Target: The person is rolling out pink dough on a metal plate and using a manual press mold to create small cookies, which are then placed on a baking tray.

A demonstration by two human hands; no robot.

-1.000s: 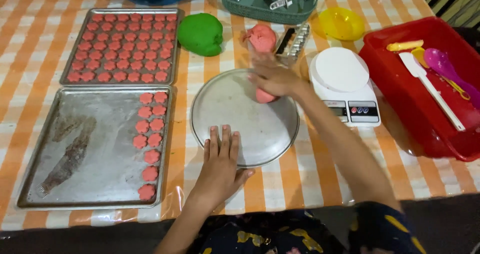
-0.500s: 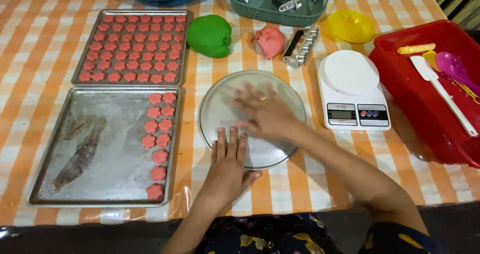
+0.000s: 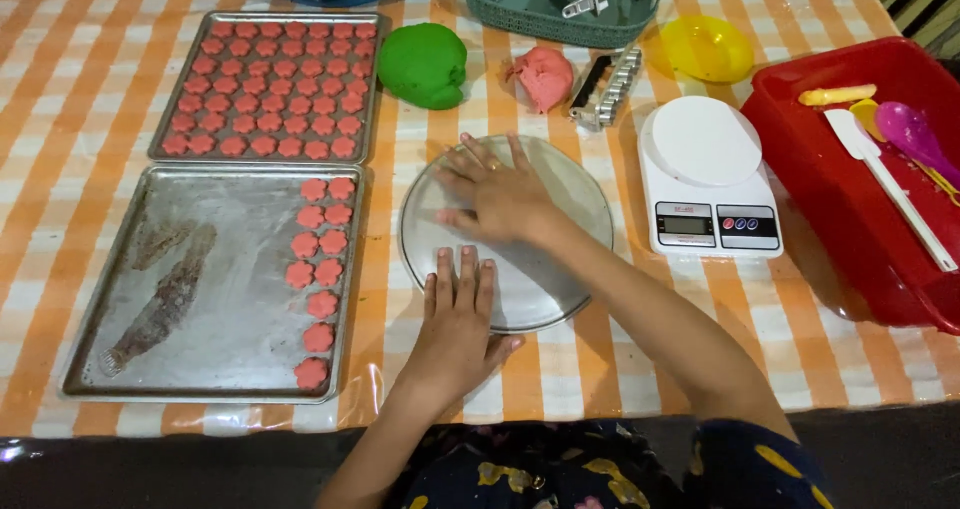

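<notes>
Head view: looking down on an orange-and-white checked table under a clear plastic cover.
Change since half a second ago: the right hand has slid from the right of the round glass plate toward its middle; the left hand has stayed at the plate's near rim. The pink dough seen under the right palm a second ago is now hidden.
Right hand: flat, palm down, fingers spread wide, pressing on the plate's middle; whether dough lies beneath it I cannot tell.
Left hand: flat, fingers together, holding nothing, fingertips on the plate's near edge.
Near baking tray: dull rectangular metal, greasy smears at its left, a double column of pink flower-shaped cookies along its right side.
Far baking tray: same metal, filled with close rows of small pink cookies.
Red plastic tub: at the right, holds a purple spoon, a white spatula and a yellow piece.
Teal basket: top edge, metal tools inside.
Kitchen scale: white, round platform, just right of the plate.
Green dough lump: smooth, beyond the plate.
Yellow bowl: small, translucent.
Pink dough lump: rough, beside a metal cutter.
</notes>
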